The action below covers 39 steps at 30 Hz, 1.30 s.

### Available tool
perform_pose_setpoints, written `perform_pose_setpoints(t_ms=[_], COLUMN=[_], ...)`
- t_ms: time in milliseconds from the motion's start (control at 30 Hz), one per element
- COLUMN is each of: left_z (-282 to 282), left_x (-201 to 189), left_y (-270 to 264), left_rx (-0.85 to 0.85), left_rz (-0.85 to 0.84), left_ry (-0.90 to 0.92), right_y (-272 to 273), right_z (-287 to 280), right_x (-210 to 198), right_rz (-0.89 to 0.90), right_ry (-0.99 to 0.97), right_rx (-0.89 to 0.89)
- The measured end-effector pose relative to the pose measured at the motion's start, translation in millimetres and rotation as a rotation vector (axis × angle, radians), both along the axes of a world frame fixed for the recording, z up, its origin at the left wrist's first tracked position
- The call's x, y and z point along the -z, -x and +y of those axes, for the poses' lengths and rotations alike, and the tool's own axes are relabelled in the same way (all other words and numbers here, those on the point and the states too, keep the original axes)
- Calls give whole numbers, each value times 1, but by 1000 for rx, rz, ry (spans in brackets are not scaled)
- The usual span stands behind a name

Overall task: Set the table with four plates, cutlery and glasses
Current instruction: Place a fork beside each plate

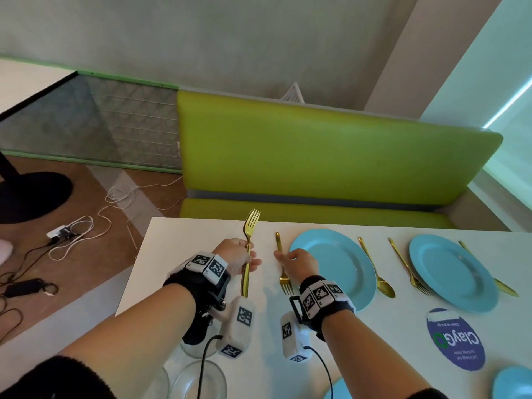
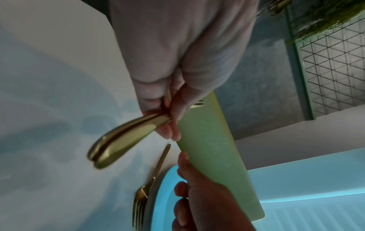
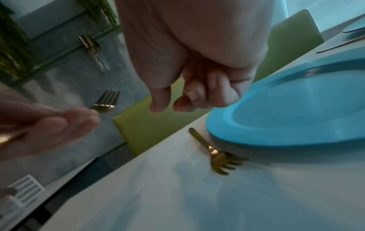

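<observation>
Left grip [image 1: 237,259] pinching; right grip [image 1: 299,262] loosely curled.

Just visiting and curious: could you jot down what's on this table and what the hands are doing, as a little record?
Left hand: grips a raised fork
Right hand: hovers over second fork, holding nothing
Second fork: lies on table, left of plate
Plates: four blue, two partly in view
Glasses: grouped at near edge

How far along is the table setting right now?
Done: the far-left round blue plate and far-right blue plate each have gold cutlery on both sides. In hand: the left hand grips a gold fork; the right hand hovers empty over the laid fork. Left: clear glasses sit bunched at the near edge; near blue plates show no cutlery.
</observation>
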State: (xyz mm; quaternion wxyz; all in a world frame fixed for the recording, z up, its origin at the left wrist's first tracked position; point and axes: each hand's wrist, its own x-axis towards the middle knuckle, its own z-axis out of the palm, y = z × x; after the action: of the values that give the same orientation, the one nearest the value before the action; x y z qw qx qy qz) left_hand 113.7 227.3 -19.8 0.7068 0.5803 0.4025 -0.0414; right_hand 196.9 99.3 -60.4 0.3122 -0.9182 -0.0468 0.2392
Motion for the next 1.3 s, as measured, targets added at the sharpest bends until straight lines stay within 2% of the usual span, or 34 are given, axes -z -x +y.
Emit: perform_pose_setpoints(t_ms=[133, 233, 367, 500, 667, 800, 933, 1067, 1300], left_z=[-13, -29, -58, -94, -150, -185, -205, -223, -270], left_x=[-13, -24, -33, -27, -16, -10, -8, -10, 2], left_y=[20, 39, 65, 86, 102, 108, 106, 94, 73], left_rx=[36, 95, 145, 216, 315, 331, 314, 246, 140], left_rz=[-43, -65, -102, -123, -131, -113, -100, -95, -81], left_ry=[4, -11, 18, 54, 103, 102, 54, 14, -10], right_y=[34, 60, 93, 125, 149, 154, 145, 128, 102], right_z=[-4, -12, -35, -74, -135, -181, -229, -283, -374], right_x=[-30, -46, -59, -62, -62, -62, -59, -52, -22], right_rz=[79, 136, 137, 137, 123, 136, 87, 60, 38], right_ry=[-119, -227, -309, -379, -334, -344, -268, -108, 398], right_rx=[-152, -163, -68, 72, 263, 356, 336, 300, 116])
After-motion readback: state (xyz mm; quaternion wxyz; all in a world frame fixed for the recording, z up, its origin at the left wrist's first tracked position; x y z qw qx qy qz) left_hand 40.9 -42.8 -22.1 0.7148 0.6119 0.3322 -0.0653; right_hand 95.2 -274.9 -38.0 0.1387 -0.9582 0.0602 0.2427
